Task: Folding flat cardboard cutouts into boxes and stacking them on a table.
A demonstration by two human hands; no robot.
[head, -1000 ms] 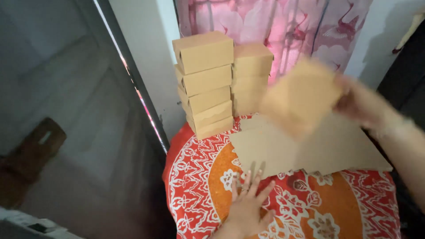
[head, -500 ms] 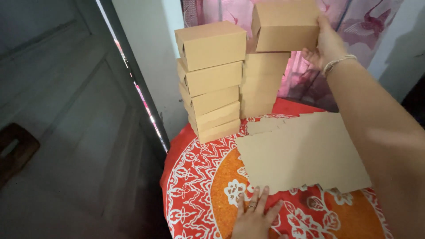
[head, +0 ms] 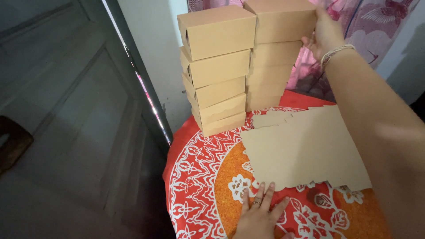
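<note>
Two stacks of folded brown cardboard boxes stand at the back of a table with a red, orange and white patterned cloth (head: 199, 177). My right hand (head: 325, 33) grips the top box (head: 281, 20) of the right stack (head: 270, 75), which rests on the boxes below. The left stack (head: 214, 71) leans slightly. My left hand (head: 261, 214) lies flat on the cloth, fingers spread, just below a pile of flat cardboard blanks (head: 301, 148).
A grey door (head: 66, 110) and its frame stand left of the table. A pink patterned curtain (head: 376, 17) hangs behind the stacks. The white wall (head: 150, 40) is right behind the left stack.
My right hand carried a folded box up from over the blanks and set it on top of the right stack. My left hand stayed flat on the cloth.
</note>
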